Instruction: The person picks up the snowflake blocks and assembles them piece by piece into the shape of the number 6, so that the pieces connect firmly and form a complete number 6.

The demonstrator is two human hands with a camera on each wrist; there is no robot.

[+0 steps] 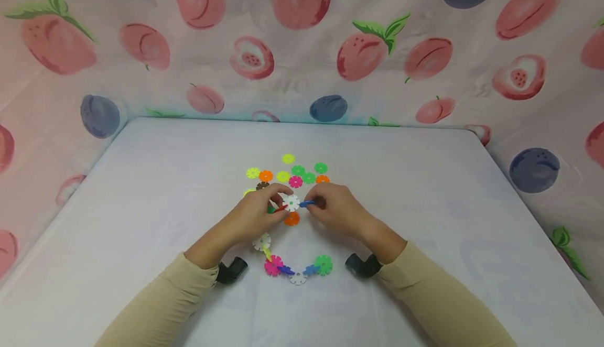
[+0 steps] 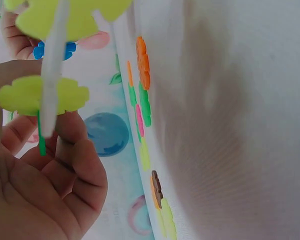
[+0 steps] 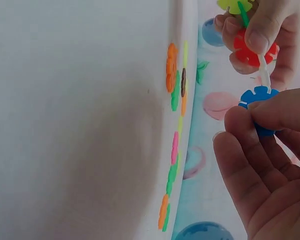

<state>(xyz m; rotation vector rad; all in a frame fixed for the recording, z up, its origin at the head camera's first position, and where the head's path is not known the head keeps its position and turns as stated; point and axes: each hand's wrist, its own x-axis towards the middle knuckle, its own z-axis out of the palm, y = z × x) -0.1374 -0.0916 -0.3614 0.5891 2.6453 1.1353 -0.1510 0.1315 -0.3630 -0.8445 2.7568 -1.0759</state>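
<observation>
My left hand [image 1: 255, 210] pinches a red notched plastic disc [image 3: 242, 50] between thumb and fingers. A white disc [image 1: 291, 203] sits slotted to the red one, between my two hands. On its other side, a blue disc [image 3: 262, 93] is pinched by my right hand [image 1: 337, 208], its edge meeting the white disc. From the left hand a linked chain runs down through a green disc [image 3: 244, 16] and a yellow disc [image 2: 42, 95]. Lower down come a pink disc [image 1: 273, 266] and others, ending at a green disc [image 1: 323, 264]. The left hand partly hides the chain.
Loose discs lie beyond the hands on the white table [image 1: 424, 179], among them a yellow disc [image 1: 288, 158], a pink disc [image 1: 295, 182] and a brown disc [image 1: 262, 185]. An orange disc [image 1: 291, 218] lies just below the hands. A fruit-patterned cloth [image 1: 302, 85] hangs behind.
</observation>
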